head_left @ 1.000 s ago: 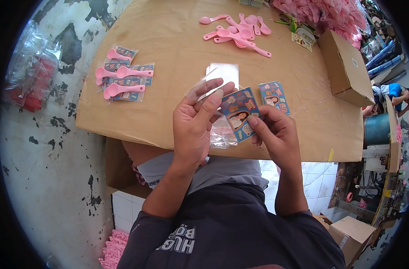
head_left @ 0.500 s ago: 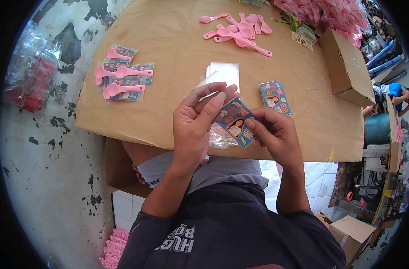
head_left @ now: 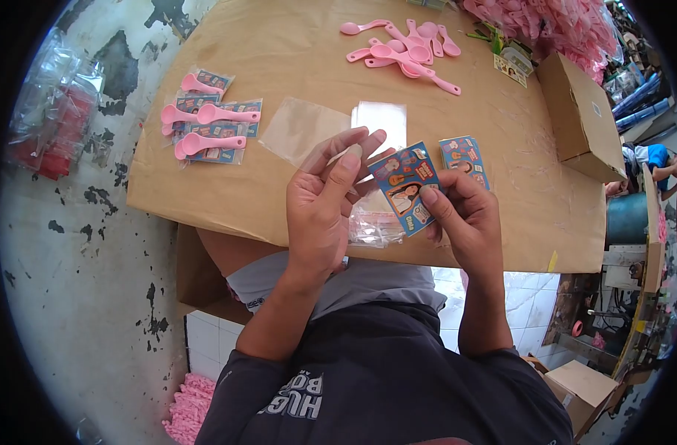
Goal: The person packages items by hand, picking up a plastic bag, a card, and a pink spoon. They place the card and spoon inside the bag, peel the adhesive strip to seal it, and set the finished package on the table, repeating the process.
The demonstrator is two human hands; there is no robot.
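Note:
My right hand [head_left: 468, 215] pinches a blue printed card [head_left: 407, 185] by its right side, thumb on its face. To its left, my left hand [head_left: 324, 200] is raised with curled fingers and the thumb near the index finger; a clear plastic bag [head_left: 298, 127] reaches out from behind these fingers. Beyond the hands lies a stack of white sheets or bags [head_left: 383, 122]. More blue cards [head_left: 466, 157] sit just past my right hand. Crumpled clear packets [head_left: 375, 228] lie at the table edge below the held card.
Packed cards with pink spoons [head_left: 223, 141] lie at the table's left. Loose pink spoons [head_left: 405, 50] are at the far side, near a heap of pink items [head_left: 546, 26]. A cardboard box [head_left: 582, 115] stands right. Another person [head_left: 654, 157] is partly visible at far right.
The held card has moved slightly right, away from my left fingers, and shows more of its face. The clear bag now spreads out to the left. The view has shifted slightly.

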